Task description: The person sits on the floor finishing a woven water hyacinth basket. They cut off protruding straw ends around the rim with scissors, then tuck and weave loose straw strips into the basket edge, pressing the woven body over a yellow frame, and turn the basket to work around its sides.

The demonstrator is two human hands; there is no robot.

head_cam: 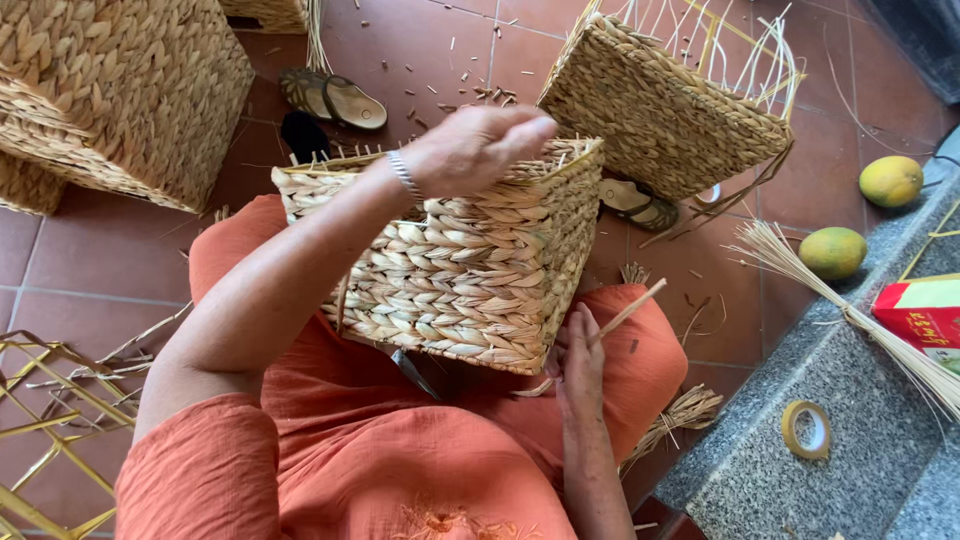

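A square woven straw basket (470, 270) rests on my lap, tilted with its open top facing away from me. My left hand (475, 148) reaches over it and grips the far rim, fingers curled around the braid. My right hand (578, 362) sits at the basket's lower right corner and pinches a thin pale straw strip (632, 308) that points up and to the right. A dark tool (415, 372) pokes out from under the basket on my orange clothing.
A large finished basket (120, 90) stands at the upper left, an unfinished one (665, 105) with loose stakes at the upper right. Sandals (335, 98) lie on the tiled floor. A granite step (740, 470) holds two mangoes (833, 252), tape roll (806, 429), straw bundle (850, 310), red box (925, 310).
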